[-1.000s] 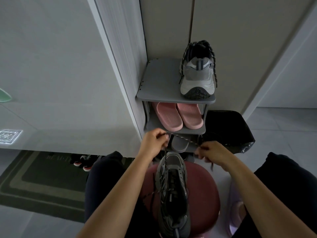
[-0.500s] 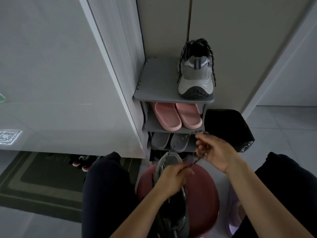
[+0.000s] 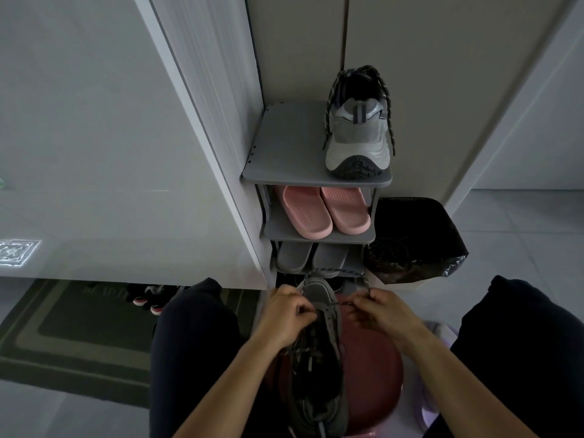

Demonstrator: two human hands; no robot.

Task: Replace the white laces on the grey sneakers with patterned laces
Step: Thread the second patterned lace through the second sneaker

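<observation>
Grey sneaker on round maroon stool, patterned cord lace pinched in left hand and right hand.

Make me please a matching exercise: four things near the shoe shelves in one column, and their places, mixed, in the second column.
1. pink slippers
2. grey slippers
3. black bag
4. sneaker being laced

A. on the red stool
B. third shelf from the top
C. second shelf from the top
D. beside the shelves, at image right

Pairs: 1-C, 2-B, 3-D, 4-A
</observation>
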